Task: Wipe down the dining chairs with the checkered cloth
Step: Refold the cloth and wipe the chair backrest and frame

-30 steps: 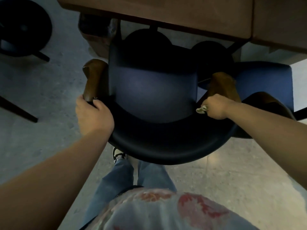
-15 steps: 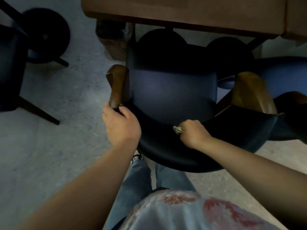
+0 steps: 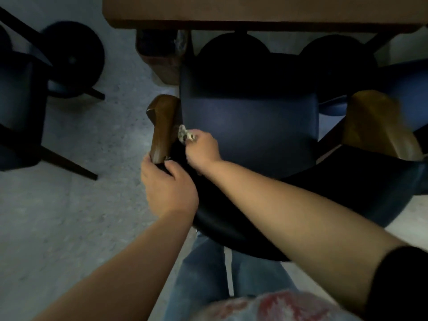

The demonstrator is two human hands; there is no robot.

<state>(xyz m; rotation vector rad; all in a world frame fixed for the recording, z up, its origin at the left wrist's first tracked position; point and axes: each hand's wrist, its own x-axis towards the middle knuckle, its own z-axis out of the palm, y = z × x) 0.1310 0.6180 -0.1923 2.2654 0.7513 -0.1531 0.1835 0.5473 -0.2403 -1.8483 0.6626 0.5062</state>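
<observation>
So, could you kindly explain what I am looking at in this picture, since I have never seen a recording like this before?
There is no machine here: the one view comes from a camera worn on a person's head, looking down past their chest and jeans at their own two arms. In front of them stands a dark blue dining chair with wooden armrests, pushed up to a brown table. The left hand grips the chair where the left armrest meets the backrest. The right hand reaches across and holds a small bunched checkered cloth beside that armrest, at the seat's edge. Another dark chair stands on the grey floor to the left. The picture is dim, so the cloth's pattern barely shows.
</observation>
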